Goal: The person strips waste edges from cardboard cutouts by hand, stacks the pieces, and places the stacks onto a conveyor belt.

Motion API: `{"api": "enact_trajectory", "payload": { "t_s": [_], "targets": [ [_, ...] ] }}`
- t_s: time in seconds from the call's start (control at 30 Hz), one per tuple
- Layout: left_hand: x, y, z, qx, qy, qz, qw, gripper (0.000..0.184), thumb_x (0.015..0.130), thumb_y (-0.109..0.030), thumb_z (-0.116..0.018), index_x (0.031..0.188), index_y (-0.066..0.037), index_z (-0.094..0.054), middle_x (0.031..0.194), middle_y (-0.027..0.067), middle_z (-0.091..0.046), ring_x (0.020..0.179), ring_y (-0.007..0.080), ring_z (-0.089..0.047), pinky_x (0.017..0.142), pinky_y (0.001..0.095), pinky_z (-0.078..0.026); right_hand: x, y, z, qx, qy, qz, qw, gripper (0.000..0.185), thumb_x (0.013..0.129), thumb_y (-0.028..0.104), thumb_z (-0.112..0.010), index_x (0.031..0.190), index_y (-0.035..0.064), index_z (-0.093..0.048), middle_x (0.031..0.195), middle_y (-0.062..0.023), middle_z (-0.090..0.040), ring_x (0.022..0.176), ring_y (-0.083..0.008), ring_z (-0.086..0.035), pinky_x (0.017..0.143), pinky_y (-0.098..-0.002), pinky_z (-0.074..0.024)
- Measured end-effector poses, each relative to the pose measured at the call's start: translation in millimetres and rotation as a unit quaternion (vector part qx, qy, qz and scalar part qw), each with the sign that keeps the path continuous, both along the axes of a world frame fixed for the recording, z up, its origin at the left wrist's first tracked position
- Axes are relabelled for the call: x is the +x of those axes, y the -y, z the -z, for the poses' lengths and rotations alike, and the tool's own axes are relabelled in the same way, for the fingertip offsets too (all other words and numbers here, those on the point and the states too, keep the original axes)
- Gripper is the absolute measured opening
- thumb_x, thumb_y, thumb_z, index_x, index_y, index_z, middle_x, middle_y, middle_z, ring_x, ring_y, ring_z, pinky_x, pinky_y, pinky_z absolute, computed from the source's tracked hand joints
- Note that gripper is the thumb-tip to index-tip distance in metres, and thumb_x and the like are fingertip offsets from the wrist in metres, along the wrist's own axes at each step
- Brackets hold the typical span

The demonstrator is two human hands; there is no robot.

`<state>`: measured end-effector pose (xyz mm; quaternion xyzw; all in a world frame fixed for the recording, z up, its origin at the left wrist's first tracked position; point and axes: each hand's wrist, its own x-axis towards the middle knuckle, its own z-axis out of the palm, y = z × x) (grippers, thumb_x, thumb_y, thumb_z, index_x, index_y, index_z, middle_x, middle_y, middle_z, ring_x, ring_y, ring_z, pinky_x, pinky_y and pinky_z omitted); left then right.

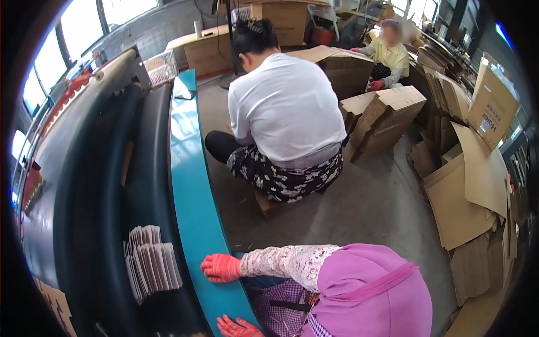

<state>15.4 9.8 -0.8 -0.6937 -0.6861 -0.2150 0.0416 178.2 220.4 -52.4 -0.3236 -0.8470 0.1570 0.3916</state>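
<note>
Neither my left hand nor my right hand shows in the head view. Below me a co-worker in a purple head covering (370,286) leans toward a long teal ledge (193,185). One red-gloved hand (222,268) of that person rests on the ledge with its fingers curled. The other gloved hand (238,326) lies near the lower edge with fingers spread. On the dark conveyor belt (149,196) beside the ledge, a bunch of thin pale cardboard-like pieces (152,264) stands on edge in rows.
A person in a white shirt (286,106) sits low ahead, back turned. Another person in yellow (391,59) sits among cardboard at the back. Stacked cardboard (387,115) stands on the grey floor (376,191). Flat cardboard sheets (460,202) lean along the right. A white basket (161,67) is behind the belt.
</note>
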Motion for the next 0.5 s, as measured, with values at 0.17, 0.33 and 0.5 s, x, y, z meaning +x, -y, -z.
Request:
{"api": "enact_trajectory", "payload": {
  "t_s": [0.17,0.33,0.5],
  "targets": [
    [-3.9,1.8,-3.2,-0.023,0.003,-0.004,1.0,0.04,0.09,-0.023,-0.055,0.125,-0.003,-0.059,0.13,0.0179,-0.058,0.122,0.0386,-0.05,0.103,0.0512,-0.04,-1.5,-0.3,-5.0,-0.014,0.003,-0.002,1.0,0.015,0.081,0.02,-0.067,0.086,0.0079,-0.06,0.105,-0.0103,-0.059,0.095,-0.0311,-0.056,0.083,-0.0436,-0.048],
    [-8.3,6.1,-0.7,-0.027,0.013,0.004,1.0,0.041,0.089,-0.023,-0.056,0.126,-0.005,-0.059,0.132,0.0169,-0.057,0.123,0.0382,-0.049,0.103,0.0503,-0.04,-3.2,2.4,-6.3,-0.005,0.004,-0.003,1.0,0.016,0.081,0.021,-0.067,0.087,0.008,-0.06,0.105,-0.0105,-0.059,0.096,-0.0315,-0.056,0.083,-0.0439,-0.0479],
    [-10.4,4.5,1.0,-0.024,0.006,0.03,0.999,0.043,0.089,-0.023,-0.056,0.128,-0.005,-0.058,0.132,0.0166,-0.056,0.124,0.0374,-0.049,0.105,0.0493,-0.039,1.5,4.0,-13.5,0.0,0.019,0.007,1.0,0.017,0.08,0.021,-0.067,0.087,0.0086,-0.059,0.105,-0.01,-0.059,0.095,-0.0316,-0.056,0.083,-0.0438,-0.0484]
  ]
}}
